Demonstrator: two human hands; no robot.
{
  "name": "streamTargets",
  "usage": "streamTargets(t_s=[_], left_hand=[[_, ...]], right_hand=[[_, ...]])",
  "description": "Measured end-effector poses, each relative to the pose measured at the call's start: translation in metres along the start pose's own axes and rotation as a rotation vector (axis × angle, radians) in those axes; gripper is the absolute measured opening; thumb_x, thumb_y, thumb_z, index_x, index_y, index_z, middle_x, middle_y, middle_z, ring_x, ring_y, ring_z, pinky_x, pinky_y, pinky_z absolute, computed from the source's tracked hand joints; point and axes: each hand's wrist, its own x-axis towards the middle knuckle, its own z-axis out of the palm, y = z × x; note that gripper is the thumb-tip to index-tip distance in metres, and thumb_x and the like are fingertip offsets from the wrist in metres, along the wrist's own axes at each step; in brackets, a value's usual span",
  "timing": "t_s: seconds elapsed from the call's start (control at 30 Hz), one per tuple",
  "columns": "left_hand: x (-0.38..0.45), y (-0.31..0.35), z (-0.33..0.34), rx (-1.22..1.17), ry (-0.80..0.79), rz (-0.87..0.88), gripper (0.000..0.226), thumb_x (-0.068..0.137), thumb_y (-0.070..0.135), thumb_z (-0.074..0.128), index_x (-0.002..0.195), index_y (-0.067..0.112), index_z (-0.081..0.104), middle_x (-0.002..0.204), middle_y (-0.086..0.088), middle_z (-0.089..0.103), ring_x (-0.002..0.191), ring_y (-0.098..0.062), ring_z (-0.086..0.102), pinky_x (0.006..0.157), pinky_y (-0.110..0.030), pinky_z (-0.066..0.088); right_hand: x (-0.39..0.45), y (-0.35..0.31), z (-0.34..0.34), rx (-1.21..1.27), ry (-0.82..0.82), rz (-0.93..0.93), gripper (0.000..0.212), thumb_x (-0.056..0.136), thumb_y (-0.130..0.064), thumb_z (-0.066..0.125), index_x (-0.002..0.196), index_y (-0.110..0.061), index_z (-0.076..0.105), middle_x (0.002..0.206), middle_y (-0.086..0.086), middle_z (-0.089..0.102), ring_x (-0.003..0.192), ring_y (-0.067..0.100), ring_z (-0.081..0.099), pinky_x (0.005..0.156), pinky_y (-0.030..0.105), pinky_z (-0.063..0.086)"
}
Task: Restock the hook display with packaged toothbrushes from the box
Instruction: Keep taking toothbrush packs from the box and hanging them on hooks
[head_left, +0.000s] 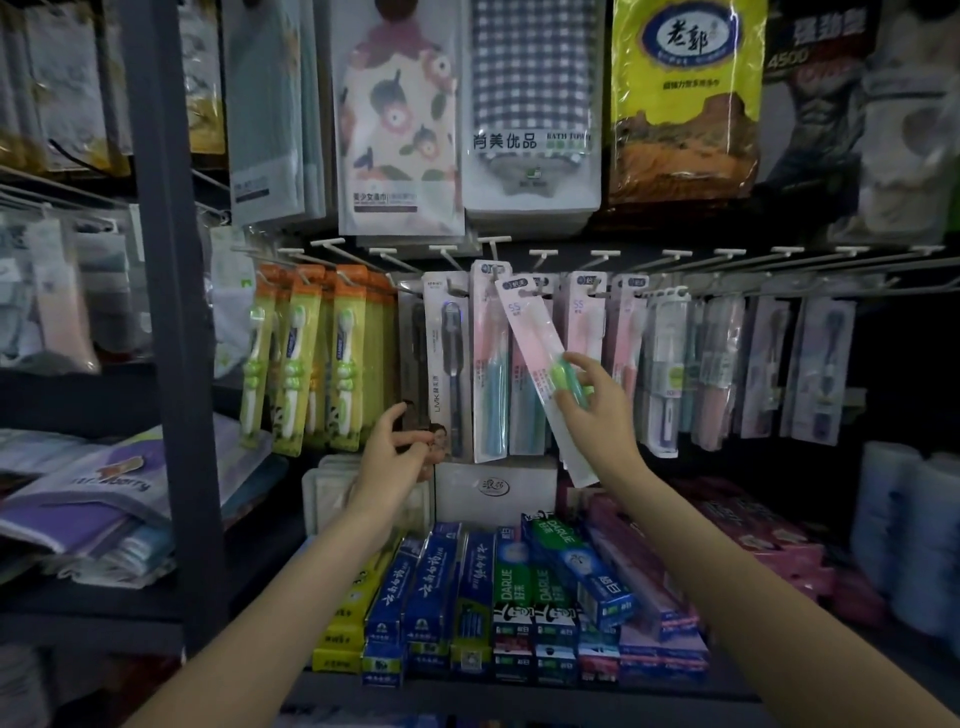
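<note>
Right hand (589, 402) pinches a pink-carded toothbrush pack (545, 376) near its lower half, fingers curled round the green handle end; pack tilted, top leaning left, its hang-hole end up by the hook row (571, 254) at the middle of the display, among matching pink packs (589, 317). Cannot tell whether the hole is on a hook or only beside one. Left hand (397, 449) sits lower left, fingers loosely curled, tips at the bottom corner of the dark LMK toothbrush pack (447, 364); looks like touching or steadying, holding nothing I can make out. Supply box not in view. Orange-and-yellow children's brushes (298, 358) hang toward the left end of the row; toothpaste cartons (524, 587) crowd the shelf below. Judgement: hanging step under way. Risks: grip is far from the hole, so the top end could wobble and miss the hook tip; the tilt may snag a neighbouring pack and lift it off; if released before seating, the pack would drop onto the toothpaste cartons. Dim light makes hook tips hard to pick out.
</note>
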Motion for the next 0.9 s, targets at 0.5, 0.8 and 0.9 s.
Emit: streamTargets(t_s=[0.5,0.8,0.9], left_hand=[[-0.033,-0.023,0.041,0.241,-0.075,0.123,0.039,0.093,0.001,0.045,0.130,0.012,0.039,0.088,0.004,0.059,0.072,-0.006,0.060,0.064,-0.022,0.047],[-0.101,-0.078,0.192,0.414,-0.440,0.275,0.040,0.083,-0.011,0.046,0.117,0.009,0.043,0.084,0.000,0.058,0.078,-0.026,0.062,0.073,-0.034,0.046],[-0.155,-0.126,0.252,0.459,-0.606,0.181,0.036,0.083,-0.008,0.050,0.117,0.006,0.048,0.085,0.002,0.060,0.079,-0.023,0.064,0.076,-0.033,0.046]], right_hand=[[-0.029,0.040,-0.030,-0.269,-0.097,0.105,0.039,0.090,-0.014,0.057,0.127,-0.010,0.045,0.130,0.012,0.036,0.105,0.023,0.047,0.089,0.023,0.035],[-0.095,0.142,-0.232,-0.506,-0.127,0.329,0.026,0.084,-0.005,0.060,0.109,-0.002,0.062,0.108,0.017,0.059,0.093,0.028,0.060,0.072,0.014,0.034],[-0.153,0.196,-0.305,-0.574,-0.301,0.532,0.016,0.086,-0.001,0.058,0.101,-0.002,0.064,0.091,0.006,0.058,0.079,0.016,0.055,0.065,0.011,0.037]])
